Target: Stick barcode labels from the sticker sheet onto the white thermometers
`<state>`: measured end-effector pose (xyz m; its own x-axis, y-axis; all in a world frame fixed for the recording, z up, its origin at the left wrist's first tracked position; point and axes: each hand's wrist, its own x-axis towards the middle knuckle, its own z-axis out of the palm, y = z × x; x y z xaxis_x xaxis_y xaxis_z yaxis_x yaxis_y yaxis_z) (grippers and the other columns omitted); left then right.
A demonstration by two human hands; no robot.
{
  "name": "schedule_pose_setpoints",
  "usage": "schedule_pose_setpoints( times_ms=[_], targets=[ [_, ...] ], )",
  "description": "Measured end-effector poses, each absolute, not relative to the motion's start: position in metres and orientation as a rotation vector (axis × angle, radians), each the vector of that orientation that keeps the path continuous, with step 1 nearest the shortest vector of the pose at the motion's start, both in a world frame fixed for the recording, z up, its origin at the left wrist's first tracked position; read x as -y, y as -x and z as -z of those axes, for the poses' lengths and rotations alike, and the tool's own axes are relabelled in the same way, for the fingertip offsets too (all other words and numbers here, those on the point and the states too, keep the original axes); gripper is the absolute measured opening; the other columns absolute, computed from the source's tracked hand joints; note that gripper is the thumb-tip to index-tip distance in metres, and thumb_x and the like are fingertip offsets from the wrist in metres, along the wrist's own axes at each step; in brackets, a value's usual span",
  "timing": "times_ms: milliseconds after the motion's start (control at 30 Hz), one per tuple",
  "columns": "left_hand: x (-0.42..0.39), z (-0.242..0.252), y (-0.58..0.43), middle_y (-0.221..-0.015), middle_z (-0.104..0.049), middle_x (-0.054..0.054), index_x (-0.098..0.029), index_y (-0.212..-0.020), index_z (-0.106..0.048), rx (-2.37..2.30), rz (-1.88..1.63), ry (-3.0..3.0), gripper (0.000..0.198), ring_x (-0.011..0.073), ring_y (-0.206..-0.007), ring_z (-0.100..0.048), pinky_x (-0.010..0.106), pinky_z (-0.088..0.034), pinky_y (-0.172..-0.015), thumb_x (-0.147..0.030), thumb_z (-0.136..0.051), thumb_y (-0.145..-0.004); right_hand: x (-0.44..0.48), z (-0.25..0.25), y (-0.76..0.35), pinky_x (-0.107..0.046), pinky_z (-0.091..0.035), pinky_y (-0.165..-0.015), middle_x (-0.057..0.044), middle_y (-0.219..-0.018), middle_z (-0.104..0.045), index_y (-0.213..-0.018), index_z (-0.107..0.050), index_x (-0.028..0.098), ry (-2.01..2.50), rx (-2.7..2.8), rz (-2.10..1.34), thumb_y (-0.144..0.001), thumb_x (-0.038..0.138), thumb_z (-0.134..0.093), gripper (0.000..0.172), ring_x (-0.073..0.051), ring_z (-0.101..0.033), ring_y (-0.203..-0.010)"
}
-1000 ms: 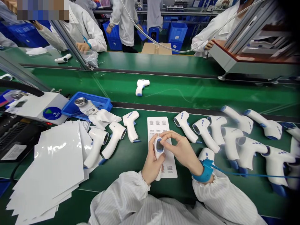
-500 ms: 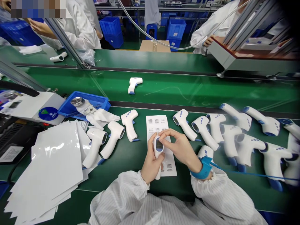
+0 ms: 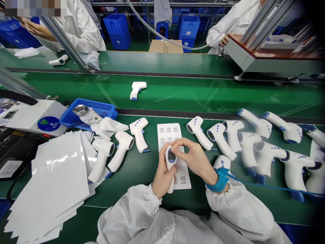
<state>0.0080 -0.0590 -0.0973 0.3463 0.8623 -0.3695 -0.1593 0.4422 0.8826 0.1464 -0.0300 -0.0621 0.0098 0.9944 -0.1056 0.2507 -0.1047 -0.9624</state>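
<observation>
My left hand grips a white infrared thermometer by its handle, screen end up and facing me. The fingertips of my right hand pinch at the top edge of its small dark screen. Both hands hover over a white label sheet lying on the green bench. A blue wrist strap with a coiled cord is on my right wrist. Three thermometers lie to the left of the sheet and several more lie in a row to the right.
A stack of glossy white sheets lies at the left. A blue tray and a white device sit behind it. One thermometer rides the green conveyor. Other people in white coats work across the belt.
The thermometer on the conveyor has travelled left. My hands stay on the held thermometer, right fingertips still at its screen. The view has tilted slightly.
</observation>
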Motion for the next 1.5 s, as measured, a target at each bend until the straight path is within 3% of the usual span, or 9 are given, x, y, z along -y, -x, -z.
schedule_pose_setpoints(
  times_ms=[200,433,700,767,900,1067,1233,1400,1500],
  targets=[
    [0.059,0.097,-0.007,-0.125,-0.057,0.009,-0.035,-0.149,-0.018,-0.989,-0.761,-0.777,0.064,0.0054,-0.045,-0.047,0.025,-0.044,-0.043,-0.038,-0.048,-0.092,0.03,0.063,-0.146,-0.037,-0.051,-0.092,-0.003,-0.099,-0.07,-0.075,-0.065,0.023,1.48,1.339,-1.17,-0.08,0.024,-0.064,0.006,-0.022,-0.065,-0.101],
    [0.059,0.097,-0.008,-0.136,-0.049,0.011,-0.036,-0.148,-0.02,-1.012,-0.754,-0.786,0.06,0.0047,-0.045,-0.047,0.026,-0.045,-0.045,-0.039,-0.045,-0.094,0.03,0.063,-0.146,-0.036,-0.05,-0.091,-0.002,-0.098,-0.071,-0.074,-0.065,0.023,1.495,1.343,-1.157,-0.079,0.021,-0.063,0.006,-0.021,-0.066,-0.1],
    [0.06,0.099,-0.008,-0.113,-0.06,0.008,-0.034,-0.149,-0.019,-1.032,-0.739,-0.779,0.061,0.0067,-0.044,-0.046,0.025,-0.045,-0.044,-0.038,-0.044,-0.094,0.03,0.065,-0.145,-0.037,-0.049,-0.091,-0.002,-0.096,-0.07,-0.073,-0.063,0.023,1.498,1.362,-1.128,-0.078,0.019,-0.063,0.006,-0.021,-0.066,-0.098],
    [0.059,0.098,-0.009,-0.118,-0.058,0.008,-0.034,-0.146,-0.022,-1.019,-0.757,-0.776,0.058,0.0057,-0.045,-0.046,0.024,-0.045,-0.043,-0.038,-0.045,-0.093,0.03,0.065,-0.144,-0.037,-0.048,-0.092,-0.002,-0.095,-0.07,-0.074,-0.063,0.023,1.506,1.397,-1.097,-0.079,0.018,-0.062,0.007,-0.021,-0.066,-0.097],
    [0.054,0.095,-0.013,-0.133,-0.048,0.008,-0.031,-0.132,-0.037,-1.014,-0.856,-0.765,0.042,0.0115,-0.068,-0.058,0.022,-0.051,-0.046,-0.046,-0.045,-0.094,0.031,0.063,-0.142,-0.037,-0.048,-0.09,-0.002,-0.094,-0.069,-0.075,-0.061,0.024,1.53,1.47,-1.017,-0.081,0.02,-0.063,0.007,-0.021,-0.065,-0.095],
    [0.049,0.088,-0.015,-0.119,-0.051,0.006,-0.031,-0.125,-0.041,-1.114,-0.859,-0.748,0.033,0.0184,-0.087,-0.058,0.023,-0.055,-0.054,-0.045,-0.042,-0.096,0.034,0.066,-0.148,-0.036,-0.05,-0.085,-0.004,-0.098,-0.069,-0.092,-0.062,0.023,1.503,1.293,-1.181,-0.09,0.038,-0.058,0.016,-0.021,-0.064,-0.093],
    [0.05,0.077,-0.012,-0.133,-0.047,0.005,-0.031,-0.124,-0.042,-1.155,-0.906,-0.898,0.028,0.0211,-0.105,-0.055,0.027,-0.056,-0.07,-0.038,-0.043,-0.097,0.04,0.063,-0.153,-0.033,-0.049,-0.081,-0.004,-0.096,-0.063,-0.08,-0.062,0.022,1.461,1.351,-1.128,-0.088,0.036,-0.063,0.016,-0.019,-0.061,-0.09],
    [0.052,0.074,-0.01,-0.126,-0.049,0.005,-0.031,-0.125,-0.042,-1.173,-0.919,-1.06,0.028,0.0169,-0.088,-0.055,0.024,-0.051,-0.06,-0.038,-0.04,-0.098,0.048,0.048,-0.146,-0.032,-0.051,-0.069,-0.002,-0.08,-0.063,-0.075,-0.059,0.023,1.461,1.416,-1.103,-0.088,0.035,-0.063,0.019,-0.018,-0.062,-0.075],
    [0.053,0.077,-0.01,-0.106,-0.055,0.003,-0.032,-0.128,-0.041,-1.195,-0.9,-1.07,0.031,0.0161,-0.078,-0.054,0.027,-0.049,-0.063,-0.041,-0.04,-0.098,0.052,0.045,-0.144,-0.031,-0.051,-0.062,0.0,-0.075,-0.066,-0.087,-0.055,0.024,1.52,1.392,-1.159,-0.088,0.038,-0.062,0.016,-0.017,-0.065,-0.067]
  ],
)
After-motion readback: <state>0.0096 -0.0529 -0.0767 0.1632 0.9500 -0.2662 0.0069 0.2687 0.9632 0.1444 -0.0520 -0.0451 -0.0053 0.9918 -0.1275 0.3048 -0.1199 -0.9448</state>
